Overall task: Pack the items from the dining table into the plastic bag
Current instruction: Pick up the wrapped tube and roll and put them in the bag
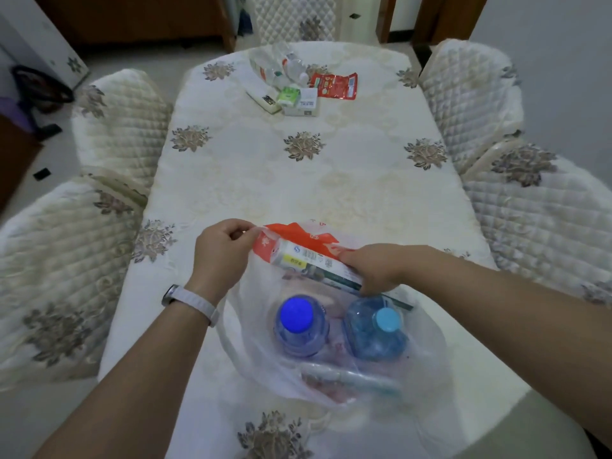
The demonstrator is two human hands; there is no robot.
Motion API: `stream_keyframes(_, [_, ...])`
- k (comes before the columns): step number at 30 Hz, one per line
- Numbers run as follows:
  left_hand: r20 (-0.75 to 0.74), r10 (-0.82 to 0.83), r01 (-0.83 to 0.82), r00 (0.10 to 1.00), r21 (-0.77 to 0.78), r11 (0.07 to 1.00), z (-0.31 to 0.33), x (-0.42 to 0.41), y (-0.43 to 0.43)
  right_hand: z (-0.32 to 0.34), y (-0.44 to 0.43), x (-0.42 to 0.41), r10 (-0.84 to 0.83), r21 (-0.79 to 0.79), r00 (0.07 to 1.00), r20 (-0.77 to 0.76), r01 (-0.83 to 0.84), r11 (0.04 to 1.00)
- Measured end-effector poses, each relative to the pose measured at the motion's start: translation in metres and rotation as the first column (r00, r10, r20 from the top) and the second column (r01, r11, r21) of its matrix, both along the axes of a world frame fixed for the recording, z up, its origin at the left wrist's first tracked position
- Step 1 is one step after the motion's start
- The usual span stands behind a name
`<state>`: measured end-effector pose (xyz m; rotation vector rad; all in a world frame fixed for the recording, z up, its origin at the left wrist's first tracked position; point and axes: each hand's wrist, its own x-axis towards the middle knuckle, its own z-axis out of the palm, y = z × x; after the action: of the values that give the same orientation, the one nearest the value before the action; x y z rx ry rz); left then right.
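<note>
A translucent plastic bag (251,352) with red print on its far side lies open on the near part of the table. My left hand (222,250) pinches the bag's far-left rim and lifts it. My right hand (374,266) grips a long white and green box (308,258) that lies slanted across the bag's mouth. Two bottles stand inside the bag: one with a dark blue cap (296,314) and one with a light blue cap (386,320). A flat wrapped item (347,379) lies in the bag near its front.
At the table's far end lie a red packet (334,86), a green tissue pack (288,96), a white box (306,102), a remote control (263,100) and a clear bag of bottles (275,66). Quilted chairs (122,127) flank both long sides of the cloth-covered table (298,180).
</note>
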<state>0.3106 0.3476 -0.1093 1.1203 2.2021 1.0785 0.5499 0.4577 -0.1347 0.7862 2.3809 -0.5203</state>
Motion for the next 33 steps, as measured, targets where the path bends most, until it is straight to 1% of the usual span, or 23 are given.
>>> stream_keyframes(2, [-0.020,0.037,-0.037,0.999,0.024,0.999,0.002,0.007,-0.001,-0.005,-0.002,-0.004,0.034,-0.033,0.999,-0.021,-0.034,0.999])
stream_keyframes(4, [0.009,0.091,-0.091,0.996,0.049,0.995,0.004,0.013,0.000,-0.006,-0.003,-0.010,0.063,-0.049,0.997,-0.039,-0.064,0.997])
stream_keyframes(6, [0.063,0.091,-0.096,0.994,0.078,0.992,0.006,0.018,0.000,-0.008,-0.003,-0.014,0.071,-0.032,0.997,-0.028,-0.072,0.997])
stream_keyframes(8, [0.102,0.006,-0.017,0.995,0.099,0.995,0.007,0.026,-0.003,-0.013,-0.005,-0.016,0.061,-0.012,0.998,0.012,-0.061,0.998])
stream_keyframes(10, [0.067,-0.112,0.104,0.991,0.102,0.989,0.007,0.038,-0.007,-0.018,-0.006,-0.018,0.054,-0.005,0.997,0.050,-0.054,0.999])
stream_keyframes(12, [0.044,-0.171,0.164,0.984,0.131,0.978,0.008,0.047,-0.009,-0.020,-0.008,-0.021,0.034,0.017,0.998,0.055,-0.035,0.999])
stream_keyframes(14, [0.074,-0.181,0.167,0.981,0.166,0.972,0.009,0.052,-0.009,-0.023,-0.009,-0.025,-0.024,0.063,0.999,0.024,0.022,0.998])
stream_keyframes(16, [0.101,-0.182,0.161,0.978,0.183,0.970,0.010,0.051,-0.010,-0.027,-0.009,-0.025,-0.114,0.098,0.993,-0.028,0.116,0.988])
stream_keyframes(18, [0.123,-0.157,0.133,0.980,0.179,0.975,0.008,0.045,-0.013,-0.034,-0.007,-0.022,-0.212,0.087,0.973,-0.092,0.219,0.972])
stream_keyframes(21, [0.133,-0.058,0.040,0.989,0.130,0.991,0.000,0.031,-0.020,-0.041,-0.005,-0.007,-0.364,0.053,0.916,-0.170,0.377,0.925])
stream_keyframes(23, [0.090,-0.016,0.008,0.996,0.086,0.996,-0.007,0.023,-0.025,-0.045,-0.005,0.007,-0.383,0.130,0.906,-0.180,0.407,0.904])
stream_keyframes(26, [0.018,-0.037,0.037,0.999,0.017,0.999,-0.016,0.020,-0.033,-0.049,-0.009,0.034,-0.330,0.246,0.929,-0.170,0.364,0.898])
stream_keyframes(28, [-0.009,-0.059,0.058,0.998,-0.015,0.998,-0.020,0.022,-0.038,-0.054,-0.017,0.056,-0.252,0.338,0.946,-0.204,0.309,0.889])
stream_keyframes(30, [-0.034,-0.064,0.063,0.997,-0.025,0.998,-0.021,0.024,-0.044,-0.060,-0.031,0.079,-0.161,0.494,0.957,-0.243,0.265,0.828])
stream_keyframes(31, [-0.033,-0.059,0.059,0.998,-0.020,0.998,-0.022,0.024,-0.047,-0.062,-0.038,0.089,-0.171,0.543,0.945,-0.278,0.301,0.784])
stream_keyframes(32, [-0.027,-0.052,0.052,0.998,-0.012,0.999,-0.023,0.025,-0.050,-0.064,-0.047,0.098,-0.230,0.546,0.917,-0.327,0.382,0.745])
stream_keyframes(33, [-0.020,-0.046,0.046,0.999,-0.005,0.999,-0.023,0.025,-0.053,-0.068,-0.056,0.104,-0.323,0.497,0.868,-0.376,0.483,0.720])
